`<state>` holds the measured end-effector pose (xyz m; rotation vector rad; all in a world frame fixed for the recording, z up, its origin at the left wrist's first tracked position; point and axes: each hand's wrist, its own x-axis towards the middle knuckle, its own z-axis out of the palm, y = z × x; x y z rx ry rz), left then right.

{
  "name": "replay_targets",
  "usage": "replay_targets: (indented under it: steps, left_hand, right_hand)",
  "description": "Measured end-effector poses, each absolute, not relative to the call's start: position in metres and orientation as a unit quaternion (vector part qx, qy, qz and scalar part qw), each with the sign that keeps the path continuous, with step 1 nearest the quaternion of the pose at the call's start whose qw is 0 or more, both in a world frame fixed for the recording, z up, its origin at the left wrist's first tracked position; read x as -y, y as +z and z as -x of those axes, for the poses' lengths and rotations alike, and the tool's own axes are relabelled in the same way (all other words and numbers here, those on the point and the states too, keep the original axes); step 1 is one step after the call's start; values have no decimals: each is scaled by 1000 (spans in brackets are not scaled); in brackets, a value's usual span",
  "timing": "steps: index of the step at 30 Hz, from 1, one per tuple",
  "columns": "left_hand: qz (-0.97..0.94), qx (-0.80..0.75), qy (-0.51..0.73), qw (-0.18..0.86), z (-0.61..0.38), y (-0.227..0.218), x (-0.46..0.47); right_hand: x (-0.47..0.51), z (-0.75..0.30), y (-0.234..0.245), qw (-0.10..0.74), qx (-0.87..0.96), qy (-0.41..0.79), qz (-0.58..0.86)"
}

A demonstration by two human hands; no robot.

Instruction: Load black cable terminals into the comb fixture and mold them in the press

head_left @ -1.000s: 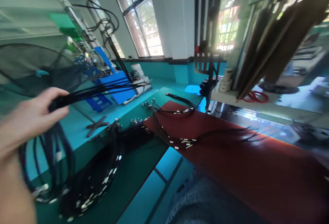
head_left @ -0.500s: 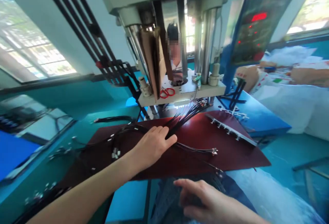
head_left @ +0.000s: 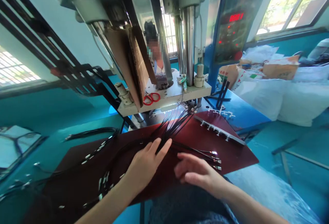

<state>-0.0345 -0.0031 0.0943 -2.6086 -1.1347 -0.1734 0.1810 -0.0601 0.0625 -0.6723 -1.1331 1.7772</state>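
A loose bundle of thin black cables (head_left: 177, 125) runs from the brown board (head_left: 231, 162) up toward the press, where the far ends fan out. My left hand (head_left: 147, 160) lies over this bundle, with the cables passing between its thumb and fingers; the undersides of the fingers are hidden. To the right, my right hand (head_left: 196, 172) hovers above the board's front edge, holding nothing, its fingers loosely bent and apart from the thumb. Metal cable ends (head_left: 217, 162) lie just beyond it on the board. Further black cables with metal ends (head_left: 104, 183) rest at the board's left.
A press (head_left: 164, 97) with steel columns stands behind the board, red-handled scissors (head_left: 151, 98) on its plate. A metal bar with small pegs (head_left: 219, 129) lies at the board's right. A control panel (head_left: 233, 22) shows red digits. A person (head_left: 155, 52) is visible behind the press.
My view has shifted right and closer. My right hand has risen toward the board and the cable ends. My left hand stays on the bundle, its thumb and fingers now pointing more forward.
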Motion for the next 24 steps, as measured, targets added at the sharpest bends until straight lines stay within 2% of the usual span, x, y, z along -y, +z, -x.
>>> replay_targets:
  steps: [3,5,8,11,13,14,16,18,20,21,24]
  left_hand:
    - [916,374,-118,87,38,63,35]
    - [920,365,-144,-5,39,41,54]
    - [887,381,-124,-228,33,32,66]
    - [764,363,-98,-524,11,55,57]
    - [643,321,-144,-680,-13,76,42]
    - [595,307,-177,-722,-26,84,35]
    - [558,291,-218,-746,-52,95,21]
    - [566,291,-221,-739,-70,97,12]
    - [574,305,-206,-732,-80,94,7]
    - [574,315,-200,-729,-83,92,6]
    - [578,329,-210,-717,-85,87,5]
  right_hand:
    - [41,-181,73,583,335,696,250]
    - [32,-186,80,617,283,690,252]
    - [28,-196,84,590,280,705,277]
    - [34,-198,83,580,352,667,309]
    - [40,-196,80,559,396,651,328]
    - [42,-195,79,534,405,664,332]
    - [43,-198,80,505,392,697,324]
    - [38,-209,83,549,365,681,317]
    - [29,-226,89,619,369,612,326]
    - [25,-235,93,626,391,583,340]
    - [17,-247,98,536,509,531,415]
